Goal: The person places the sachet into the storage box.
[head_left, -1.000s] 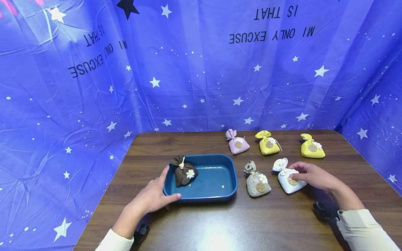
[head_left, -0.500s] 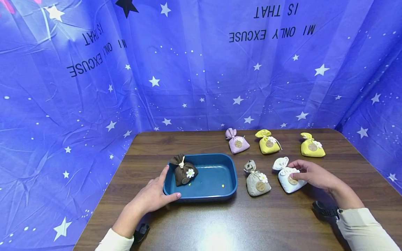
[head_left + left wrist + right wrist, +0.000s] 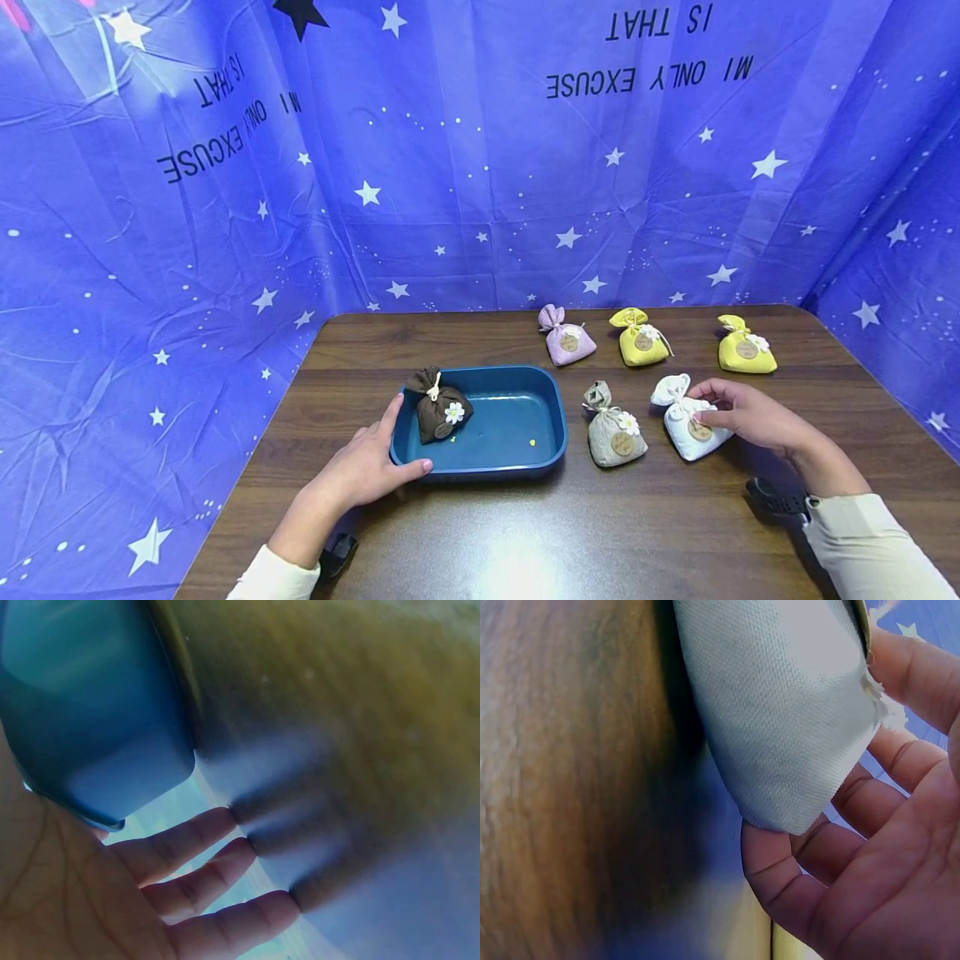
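My right hand (image 3: pixel 753 421) grips a small white drawstring pouch (image 3: pixel 684 435) by its right side, the thumb on its front and the fingers curled at the far side. The right wrist view shows its woven cloth (image 3: pixel 772 712) close, with a fingertip at the lower corner. My left hand (image 3: pixel 356 468) rests at the left end of a blue rectangular tray (image 3: pixel 504 410), thumb on the near rim and index finger along the left side. Three straight fingers (image 3: pixel 225 922) reach down beside it in the left wrist view. A brown pouch (image 3: pixel 437 421) lies inside the tray's left end.
A grey-beige pouch (image 3: pixel 615 437) lies between the tray and the white pouch. Behind them stand a pink-lilac pouch (image 3: pixel 567 342), a yellow pouch (image 3: pixel 640 346) and another yellow pouch (image 3: pixel 745 354). A blue starry curtain (image 3: pixel 480 167) surrounds the wooden table (image 3: pixel 637 533).
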### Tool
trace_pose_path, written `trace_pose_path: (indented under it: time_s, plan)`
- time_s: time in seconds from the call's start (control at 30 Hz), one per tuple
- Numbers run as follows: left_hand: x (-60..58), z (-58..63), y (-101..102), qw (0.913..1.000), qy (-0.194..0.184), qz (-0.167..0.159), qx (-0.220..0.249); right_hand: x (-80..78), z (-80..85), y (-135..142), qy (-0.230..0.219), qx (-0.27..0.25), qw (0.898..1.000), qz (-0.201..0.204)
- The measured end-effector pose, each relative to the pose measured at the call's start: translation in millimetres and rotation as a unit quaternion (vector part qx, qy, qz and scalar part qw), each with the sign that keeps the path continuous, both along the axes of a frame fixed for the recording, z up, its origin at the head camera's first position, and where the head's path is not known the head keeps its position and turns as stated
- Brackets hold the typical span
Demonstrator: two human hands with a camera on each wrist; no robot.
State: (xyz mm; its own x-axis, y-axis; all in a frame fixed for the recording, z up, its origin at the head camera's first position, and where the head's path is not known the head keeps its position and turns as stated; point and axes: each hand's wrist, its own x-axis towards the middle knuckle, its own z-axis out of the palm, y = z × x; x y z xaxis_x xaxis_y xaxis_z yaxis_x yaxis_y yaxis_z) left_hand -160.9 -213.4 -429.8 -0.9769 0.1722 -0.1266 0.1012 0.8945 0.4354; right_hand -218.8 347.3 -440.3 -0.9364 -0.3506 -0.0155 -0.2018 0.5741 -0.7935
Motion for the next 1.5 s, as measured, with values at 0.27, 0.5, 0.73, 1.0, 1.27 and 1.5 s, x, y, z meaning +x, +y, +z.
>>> trace_pose_path:
  time_s: [0.27, 0.5, 0.73, 1.0, 1.27, 1.5]
  plan:
    - [-0.5, -0.5, -0.3, 1.0, -0.001, 0.001, -0.002, -0.8, 2.8, -2.7, -0.001, -0.012, 1.0, 0.003]
    - [-0.5, 0.2, -1.0, 1.0, 0.001, -0.001, -0.002, -2.4, 5.7, -5.5, 0.003, -0.017, 1.0, -0.001]
    - [-1.2, 0.3, -1.2, 1.0, 0.006, -0.005, -0.006, -4.3, 7.3, -7.7, 0.028, -0.013, 1.0, 0.003]
    - [-1.3, -0.3, -1.0, 1.0, -0.003, -0.001, -0.005, -8.1, 13.3, -14.1, 0.022, -0.026, 0.999, -0.003]
    - [-1.3, -1.2, -1.2, 1.0, -0.001, 0.001, -0.004, -9.1, 18.7, -24.8, 0.017, -0.056, 0.998, -0.018]
    - [0.4, -0.6, -1.3, 1.0, 0.003, 0.0, -0.002, -9.1, 23.0, -35.4, 0.009, -0.083, 0.996, -0.032]
